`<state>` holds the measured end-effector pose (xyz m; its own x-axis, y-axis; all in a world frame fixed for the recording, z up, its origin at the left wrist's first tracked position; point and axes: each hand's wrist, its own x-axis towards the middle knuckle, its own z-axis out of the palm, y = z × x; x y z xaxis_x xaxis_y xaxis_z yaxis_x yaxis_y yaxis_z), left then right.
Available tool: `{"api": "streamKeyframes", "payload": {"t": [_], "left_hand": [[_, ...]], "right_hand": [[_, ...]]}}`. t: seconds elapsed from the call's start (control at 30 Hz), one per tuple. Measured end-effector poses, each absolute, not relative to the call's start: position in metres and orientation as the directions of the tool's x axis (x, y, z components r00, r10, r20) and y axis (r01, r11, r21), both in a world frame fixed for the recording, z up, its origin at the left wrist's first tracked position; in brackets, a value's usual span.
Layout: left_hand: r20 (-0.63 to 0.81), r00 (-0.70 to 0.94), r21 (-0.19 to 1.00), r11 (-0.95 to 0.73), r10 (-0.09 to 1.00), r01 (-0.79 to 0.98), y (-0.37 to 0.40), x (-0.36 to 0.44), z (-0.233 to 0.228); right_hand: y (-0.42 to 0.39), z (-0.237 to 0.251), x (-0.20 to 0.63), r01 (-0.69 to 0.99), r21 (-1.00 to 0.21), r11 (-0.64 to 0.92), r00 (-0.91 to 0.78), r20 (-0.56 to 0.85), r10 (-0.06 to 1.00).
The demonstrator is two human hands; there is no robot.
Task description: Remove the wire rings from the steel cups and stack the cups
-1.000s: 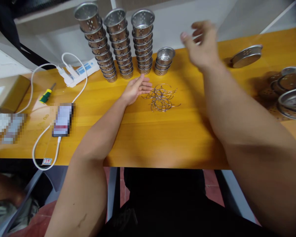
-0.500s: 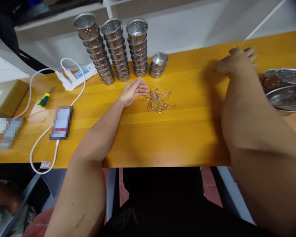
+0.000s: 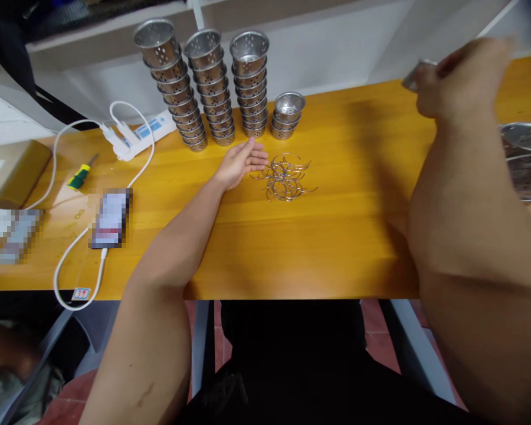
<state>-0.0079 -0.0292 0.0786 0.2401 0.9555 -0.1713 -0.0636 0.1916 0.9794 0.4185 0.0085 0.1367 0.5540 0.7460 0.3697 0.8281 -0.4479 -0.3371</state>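
My left hand (image 3: 241, 163) rests flat and open on the wooden table (image 3: 265, 248), its fingertips touching a pile of thin wire rings (image 3: 285, 177). My right hand (image 3: 462, 79) is raised at the far right and grips a perforated metal lid (image 3: 415, 75), only the lid's edge showing past the fingers. Behind the rings stand three tall stacks of perforated metal cups (image 3: 206, 82) and one short stack (image 3: 287, 115).
More perforated metal lids (image 3: 524, 156) lie piled at the right edge. On the left are a white power strip (image 3: 137, 133) with its cable, a phone (image 3: 110, 218), a green-handled screwdriver (image 3: 82, 174) and a cardboard box (image 3: 13, 168).
My right hand swung right to the lid lying on the table, closed on it and lifted it. My left hand stayed by the rings.
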Motion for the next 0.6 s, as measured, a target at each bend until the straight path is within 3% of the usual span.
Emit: {"api": "streamKeyframes", "payload": {"t": [0.1, 0.2, 0.27, 0.37, 0.5, 0.6], "left_hand": [[-0.175, 0.234, 0.979, 0.194, 0.956, -0.060, -0.030, -0.008, 0.080], [-0.158, 0.237, 0.982, 0.179, 0.959, -0.068, -0.032, -0.010, 0.082], [-0.140, 0.250, 0.983, 0.165, 0.958, -0.082, -0.034, -0.012, 0.082], [-0.133, 0.291, 0.981, 0.166, 0.947, -0.095, -0.033, -0.015, 0.078], [-0.091, 0.291, 0.981, 0.136, 0.952, -0.139, -0.027, -0.015, 0.068], [-0.078, 0.248, 0.982, 0.117, 0.966, -0.147, -0.025, -0.012, 0.066]], "right_hand": [[-0.007, 0.160, 0.380, 0.840, -0.520, -0.154, 0.439, 0.484, 0.757], [-0.010, 0.154, 0.332, 0.744, -0.648, 0.165, 0.221, 0.470, 0.855], [-0.013, 0.138, 0.295, 0.646, -0.668, 0.370, -0.028, 0.463, 0.886], [-0.025, 0.111, 0.241, 0.500, -0.648, 0.575, -0.296, 0.496, 0.816], [-0.041, 0.083, 0.197, 0.344, -0.672, 0.656, -0.352, 0.555, 0.754], [-0.044, 0.069, 0.190, 0.314, -0.717, 0.623, -0.382, 0.505, 0.774]]}}
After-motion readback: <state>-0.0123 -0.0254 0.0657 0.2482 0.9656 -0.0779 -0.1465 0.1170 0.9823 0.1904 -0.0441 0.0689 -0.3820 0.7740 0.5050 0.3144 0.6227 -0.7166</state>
